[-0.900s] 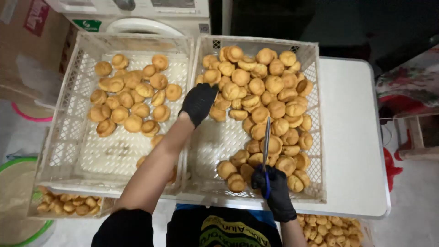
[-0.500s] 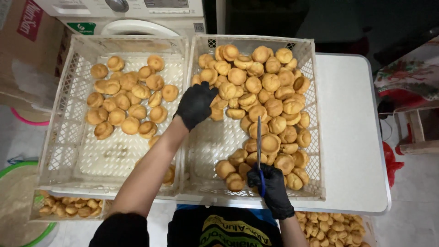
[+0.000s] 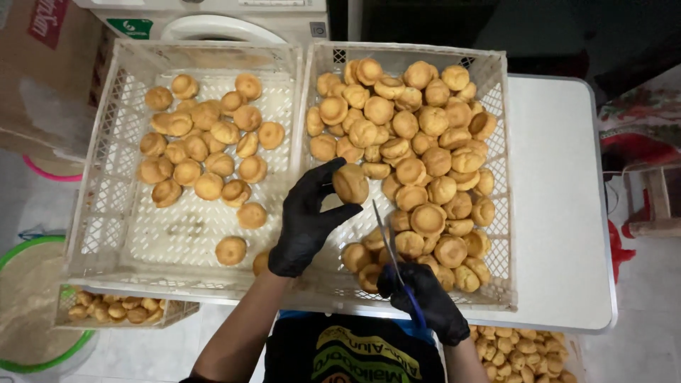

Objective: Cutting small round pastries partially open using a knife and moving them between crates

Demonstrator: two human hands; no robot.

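- Our left hand, in a black glove, is closed around one round golden pastry puff: thumb on its near side, fingers curled round the far side, the puff lifted clear of the heap beneath it.
- Our right hand, also gloved black, is wrapped tight on the blue handles of a pair of scissors. The blades look parted only a little; we cannot tell the exact gap.
- Key relation: the held puff lies at about 11 o'clock from the scissor tips, near but apart from them. The scissors' long axis runs from the handles at 5 o'clock up to the tips at 11 o'clock, so the blades point almost straight at the puff. The left hand has the puff; the right hand sits lower, at the near rim.
- Both hands work over the right crate, a white plastic lattice tray heaped with puffs at 12 to 3 o'clock, with bare lattice at its near left.
- The left crate, just beside it, holds a looser scatter of puffs, mostly toward its far half.
- Both crates rest on a white table.
- More puffs lie in crates below the table edge at 7 and 4 o'clock.
- A green-rimmed basin sits at 8 o'clock.
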